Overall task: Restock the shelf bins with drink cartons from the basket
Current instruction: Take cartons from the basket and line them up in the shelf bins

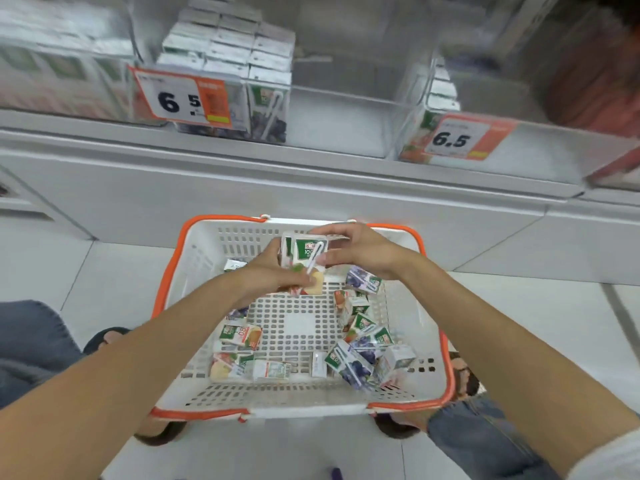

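A white basket with an orange rim (446, 344) stands on the floor below me, with several small drink cartons (356, 362) lying loose along its left and right sides. Above its far end, my left hand (266, 275) and my right hand (360, 251) both grip a green-and-white apple carton (304, 254) with a white straw on its face. More carton shows behind it under my right fingers. On the shelf above, a clear bin (239, 74) holds rows of cartons. The clear bin (343, 109) to its right looks bare.
Orange price tags reading 6.5 hang on the left bin (180, 98) and on a right bin (457, 138). A white cabinet front (242, 188) runs under the shelf. My knees in jeans (31, 341) flank the basket. A person in red (595, 81) stands at top right.
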The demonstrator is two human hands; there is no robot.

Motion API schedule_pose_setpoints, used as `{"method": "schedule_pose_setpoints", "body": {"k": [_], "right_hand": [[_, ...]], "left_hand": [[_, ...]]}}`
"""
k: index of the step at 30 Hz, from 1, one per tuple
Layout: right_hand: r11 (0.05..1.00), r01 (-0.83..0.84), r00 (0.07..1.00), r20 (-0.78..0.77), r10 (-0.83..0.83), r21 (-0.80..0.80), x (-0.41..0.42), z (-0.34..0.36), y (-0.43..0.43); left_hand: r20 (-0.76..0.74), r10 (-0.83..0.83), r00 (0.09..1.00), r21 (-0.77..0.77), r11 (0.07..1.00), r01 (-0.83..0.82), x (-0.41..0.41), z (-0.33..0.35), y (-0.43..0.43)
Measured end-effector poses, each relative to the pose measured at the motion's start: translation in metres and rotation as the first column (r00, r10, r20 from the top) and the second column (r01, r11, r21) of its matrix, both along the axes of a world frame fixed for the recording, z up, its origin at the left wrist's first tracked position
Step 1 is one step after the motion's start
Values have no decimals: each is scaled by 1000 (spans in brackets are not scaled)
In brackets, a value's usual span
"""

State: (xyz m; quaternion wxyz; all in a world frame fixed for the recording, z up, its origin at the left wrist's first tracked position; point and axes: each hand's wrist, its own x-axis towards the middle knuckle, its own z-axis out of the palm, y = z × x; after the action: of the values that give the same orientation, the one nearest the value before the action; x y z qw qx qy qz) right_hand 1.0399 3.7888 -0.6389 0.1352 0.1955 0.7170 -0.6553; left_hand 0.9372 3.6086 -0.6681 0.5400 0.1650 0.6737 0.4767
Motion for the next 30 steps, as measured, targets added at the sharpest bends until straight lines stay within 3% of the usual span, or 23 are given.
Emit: {"method": "schedule_pose_setpoints", "body": {"k": [7,12,14,16,18,23,25,27,30], "right_hand": [[990,-20,995,-93,33,138,31,96,24],[913,160,958,-283,-51,376,41,167,56],[863,287,917,-381,-120,417,45,187,79],[801,438,847,-487,-214,409,50,198,106],[746,563,765,-564,-309,355,53,204,133],[637,691,667,-642,-378,343,37,192,193],[634,672,698,-612,-370,383,26,183,213],[682,577,787,-527,-320,448,17,173,229],[872,218,969,-207,-138,438,9,156,248]], "left_hand": [[-244,-63,968,227,967,120,23,95,41],[-402,44,915,365,924,116,30,150,96],[-579,33,815,356,909,217,24,169,118],[-790,-9,613,220,930,296,13,180,141],[-897,-62,437,62,963,264,0,184,161],[-924,-221,313,-159,965,211,-34,177,201],[-933,-265,243,-212,951,224,-45,172,209],[-939,-286,191,-239,942,238,-53,164,213],[-950,-266,161,-225,946,234,-58,152,216]]}}
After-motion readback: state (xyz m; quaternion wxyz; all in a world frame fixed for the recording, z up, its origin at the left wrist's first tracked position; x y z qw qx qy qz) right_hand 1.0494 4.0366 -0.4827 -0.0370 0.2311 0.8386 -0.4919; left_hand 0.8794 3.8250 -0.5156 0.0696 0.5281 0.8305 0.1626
